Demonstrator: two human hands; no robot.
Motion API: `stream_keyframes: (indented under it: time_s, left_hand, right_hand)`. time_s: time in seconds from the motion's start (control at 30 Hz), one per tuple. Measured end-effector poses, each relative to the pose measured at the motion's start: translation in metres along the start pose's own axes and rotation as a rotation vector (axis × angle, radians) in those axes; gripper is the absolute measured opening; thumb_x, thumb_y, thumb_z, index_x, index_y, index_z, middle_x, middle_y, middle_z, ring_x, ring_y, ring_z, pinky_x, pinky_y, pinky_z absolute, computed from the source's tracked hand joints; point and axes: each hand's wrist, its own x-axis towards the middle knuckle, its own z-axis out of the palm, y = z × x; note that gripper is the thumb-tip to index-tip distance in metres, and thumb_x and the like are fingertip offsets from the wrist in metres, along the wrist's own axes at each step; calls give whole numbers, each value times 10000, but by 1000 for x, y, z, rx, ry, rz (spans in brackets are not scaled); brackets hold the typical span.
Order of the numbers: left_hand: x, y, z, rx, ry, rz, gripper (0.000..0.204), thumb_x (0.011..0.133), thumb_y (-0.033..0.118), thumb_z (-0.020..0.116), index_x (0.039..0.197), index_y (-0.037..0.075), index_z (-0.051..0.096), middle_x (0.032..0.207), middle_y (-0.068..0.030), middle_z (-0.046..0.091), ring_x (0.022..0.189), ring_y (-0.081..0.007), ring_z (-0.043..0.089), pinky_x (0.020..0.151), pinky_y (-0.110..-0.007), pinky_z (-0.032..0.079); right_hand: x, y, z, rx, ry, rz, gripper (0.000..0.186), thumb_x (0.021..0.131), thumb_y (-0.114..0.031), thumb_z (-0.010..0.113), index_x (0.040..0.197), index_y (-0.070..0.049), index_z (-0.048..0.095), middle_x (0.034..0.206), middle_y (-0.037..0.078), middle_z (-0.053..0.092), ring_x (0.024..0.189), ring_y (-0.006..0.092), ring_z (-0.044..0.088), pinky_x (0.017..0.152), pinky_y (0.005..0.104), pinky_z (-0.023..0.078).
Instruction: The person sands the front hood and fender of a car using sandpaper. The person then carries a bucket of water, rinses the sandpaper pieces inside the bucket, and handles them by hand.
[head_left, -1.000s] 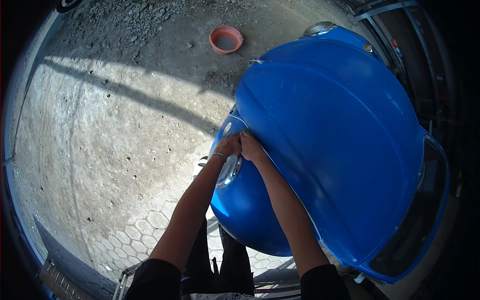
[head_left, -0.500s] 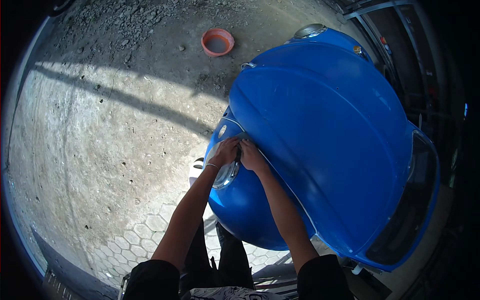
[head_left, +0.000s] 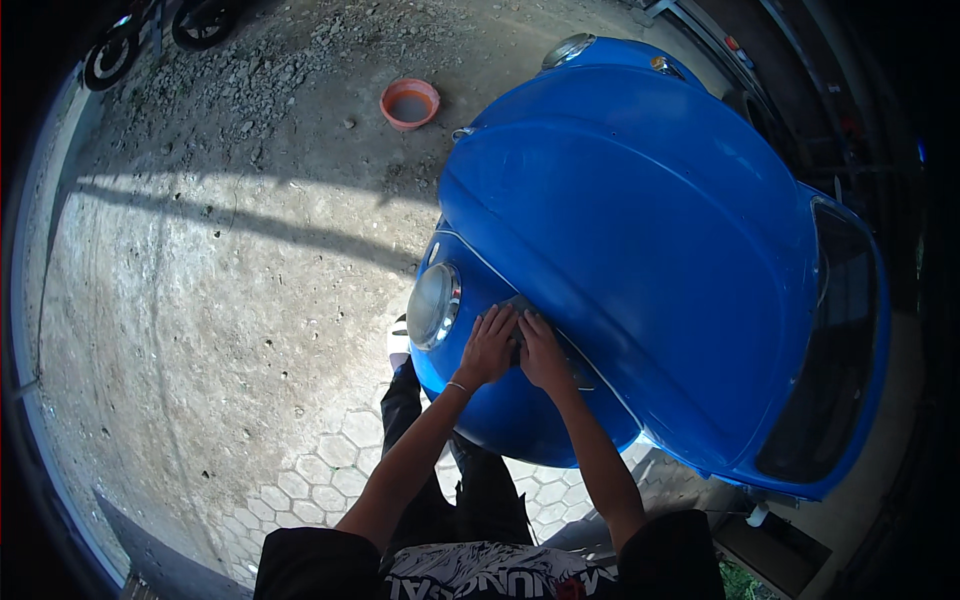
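Both my hands lie side by side on the blue front fender of a rounded car. My left hand and my right hand press a sheet of grey sandpaper against the paint. Its edge shows past the fingertips and a dark strip of it between the hands; the rest is hidden under them. The fingers are held close together over it. The round headlight is to the left of my left hand. Just beyond the fingers, a pale seam separates the fender from the blue hood.
An orange-pink basin with greyish liquid stands on the dirt ground beyond the car. Gravel and motorcycle wheels are at the far left. Hexagonal paving lies around my legs. The windshield is at the right.
My hands and the sandpaper have moved from beside the headlight back along the fender, toward me and to the right. The headlight is now uncovered. The view has shifted slightly.
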Motion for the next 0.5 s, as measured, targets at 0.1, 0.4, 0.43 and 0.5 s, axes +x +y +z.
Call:
stream_keyframes:
  time_s: [0.1,0.4,0.43,0.5]
  left_hand:
    - [19,-36,-5,-17,-12,-34,574,903,199,554,1446,95,404,1538,-107,357,1438,-348,290,1151,-549,249]
    - [56,-141,-44,68,-144,-233,504,960,275,470,1435,115,420,1533,-108,370,1435,-386,279,1144,-607,211]
    - [67,-146,-44,114,-186,-286,505,969,291,450,1440,114,408,1533,-114,367,1436,-402,265,1139,-631,193]
    - [93,-152,-44,116,-266,-379,523,974,309,434,1453,106,377,1532,-124,363,1440,-443,219,1123,-687,153]
  right_hand:
    - [41,-33,13,-102,-8,45,408,872,-51,554,1262,66,542,1342,244,510,1246,391,486,1071,437,405]
    - [141,-12,103,-161,12,-160,298,847,-68,530,1108,25,640,1135,182,647,1058,333,592,1058,369,399]
    - [155,-5,105,-51,-48,-234,300,850,-66,518,1109,23,639,1132,188,648,1092,316,584,1076,369,382]
    - [183,1,113,-93,-138,-173,301,854,-65,507,1108,31,637,1139,194,645,1124,303,573,1090,375,368]
